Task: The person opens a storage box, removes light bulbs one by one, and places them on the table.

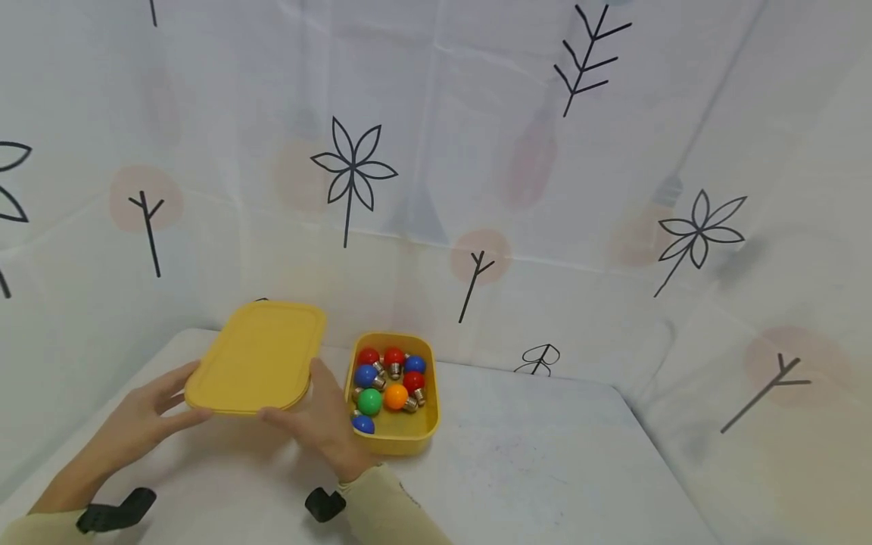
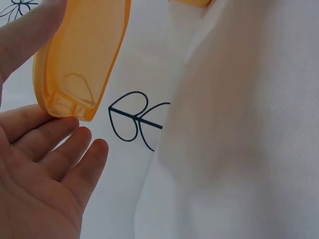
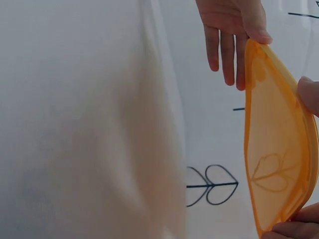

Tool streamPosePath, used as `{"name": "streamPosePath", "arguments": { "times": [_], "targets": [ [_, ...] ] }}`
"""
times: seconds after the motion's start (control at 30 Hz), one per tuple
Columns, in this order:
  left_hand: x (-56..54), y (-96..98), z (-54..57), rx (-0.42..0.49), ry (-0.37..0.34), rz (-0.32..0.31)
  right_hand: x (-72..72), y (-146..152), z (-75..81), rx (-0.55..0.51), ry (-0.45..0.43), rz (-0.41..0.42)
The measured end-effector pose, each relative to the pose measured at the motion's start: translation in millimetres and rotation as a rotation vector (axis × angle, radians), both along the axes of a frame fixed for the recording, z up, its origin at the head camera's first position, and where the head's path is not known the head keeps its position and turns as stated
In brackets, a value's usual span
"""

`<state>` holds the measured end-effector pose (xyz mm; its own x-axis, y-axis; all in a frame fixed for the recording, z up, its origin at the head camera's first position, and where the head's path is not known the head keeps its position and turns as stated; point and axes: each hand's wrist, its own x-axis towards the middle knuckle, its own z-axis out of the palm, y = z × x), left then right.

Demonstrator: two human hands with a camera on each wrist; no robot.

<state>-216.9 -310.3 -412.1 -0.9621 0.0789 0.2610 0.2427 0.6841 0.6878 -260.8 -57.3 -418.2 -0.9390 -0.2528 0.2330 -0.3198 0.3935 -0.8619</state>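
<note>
Left hand [image 1: 146, 409] and right hand [image 1: 320, 428] both pinch a yellow lid [image 1: 259, 359] between thumb and fingers in the head view, holding it tilted above the worktop [image 1: 538, 446] at lower left of the frame. A yellow box [image 1: 402, 446] stands open near the centre, with red, blue, green and orange bulbs [image 1: 396, 396] lying in it. As far as this shows, the lid is off and raised, not yet set down or fitted. The white worktop meets a pale cloth [image 1: 429, 136] printed with dark plants.

From the left wrist, the lid looks see-through at upper left; the outer fingers stretch out below it.

From the right wrist, the lid is at right, gripped by the right hand at the frame's edge and the left hand at the top.
</note>
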Motion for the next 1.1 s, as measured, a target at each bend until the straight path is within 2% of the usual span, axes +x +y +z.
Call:
{"name": "streamPosePath", "arguments": {
  "times": [0.17, 0.43, 0.77, 0.9, 1.1],
  "targets": [
    [-1.6, -5.2, -4.8, 0.0, -0.011, -0.004, -0.1, -6, -4.1, -0.031, 0.022, 0.022],
    [-8.4, -5.0, -18.7, 0.008, -0.045, -0.011, -2.7, -7, -15.6, -0.064, 0.012, 0.05],
    [-10.7, -3.8, -26.7, -0.021, -0.015, -0.028, -7.0, -5, -28.6, -0.024, -0.079, -0.002],
    [-10.7, -2.5, -28.6, -0.028, -0.027, -0.028, -6.6, -4, -29.4, -0.006, -0.124, -0.027],
    [-10.3, -0.7, -31.7, -0.021, -0.047, -0.031, -5.6, -2, -31.1, 0.022, -0.147, -0.034]
  ]
}}
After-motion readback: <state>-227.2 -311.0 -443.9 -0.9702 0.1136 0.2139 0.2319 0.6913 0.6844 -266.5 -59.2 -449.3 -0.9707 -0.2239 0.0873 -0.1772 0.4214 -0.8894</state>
